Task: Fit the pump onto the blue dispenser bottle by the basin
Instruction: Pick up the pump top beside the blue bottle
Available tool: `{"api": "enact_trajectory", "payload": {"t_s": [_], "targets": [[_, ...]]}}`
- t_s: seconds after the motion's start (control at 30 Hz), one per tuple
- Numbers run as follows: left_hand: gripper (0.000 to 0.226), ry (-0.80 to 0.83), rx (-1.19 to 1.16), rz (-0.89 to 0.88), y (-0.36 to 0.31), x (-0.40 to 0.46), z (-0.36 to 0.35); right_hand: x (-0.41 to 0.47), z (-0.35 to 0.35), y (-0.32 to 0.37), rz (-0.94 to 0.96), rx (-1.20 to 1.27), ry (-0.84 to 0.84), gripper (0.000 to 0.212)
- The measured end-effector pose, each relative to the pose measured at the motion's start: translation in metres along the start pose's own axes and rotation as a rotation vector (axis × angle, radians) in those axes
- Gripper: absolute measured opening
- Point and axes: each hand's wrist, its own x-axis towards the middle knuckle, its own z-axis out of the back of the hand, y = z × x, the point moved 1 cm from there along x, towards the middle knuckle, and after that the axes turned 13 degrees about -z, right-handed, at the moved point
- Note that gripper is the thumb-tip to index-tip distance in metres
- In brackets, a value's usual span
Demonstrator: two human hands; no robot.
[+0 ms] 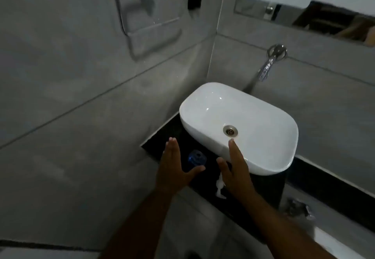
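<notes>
The blue dispenser bottle (196, 158) stands on the black counter (162, 140) just left of the white basin (239, 124), seen from above with no pump on it. The white pump (219, 186) lies on the counter below the basin's near corner, partly hidden by my right hand. My left hand (174, 167) hovers flat and open to the left of the bottle, its thumb reaching under it. My right hand (236, 167) is open too, fingers straight, over the basin's near rim. Neither hand holds anything.
A chrome tap (267, 63) juts from the grey tiled wall above the basin. A mirror (304, 0) hangs at the upper right. The black counter runs on to the right, with a metal fitting (300, 208) below it.
</notes>
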Motion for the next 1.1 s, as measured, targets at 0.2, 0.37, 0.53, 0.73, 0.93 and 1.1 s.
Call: {"api": "enact_trajectory", "payload": {"t_s": [0.2,0.37,0.53,0.73,0.93,1.1], "targets": [[0.127,0.011,-0.06,0.043,0.013,0.015,-0.038,-0.002,-0.021,-0.038,-0.057,-0.044,0.028,0.093],[0.126,-0.004,-0.002,0.015,0.021,0.019,-0.056,-0.004,-0.034,-0.064,-0.145,-0.235,-0.025,0.058],[0.128,0.017,0.011,0.025,0.02,0.028,-0.065,0.002,-0.035,-0.077,-0.32,-0.525,-0.023,0.057],[0.125,-0.017,0.02,0.035,0.021,0.029,-0.073,0.006,-0.047,-0.088,-0.471,-0.498,0.137,0.047],[0.122,0.043,0.096,0.044,0.039,0.015,-0.077,0.0,-0.044,-0.082,-0.569,-0.427,0.057,0.03],[0.127,0.044,0.118,0.02,0.041,0.014,-0.072,-0.025,-0.016,-0.065,-0.49,-0.321,0.022,0.015]]}}
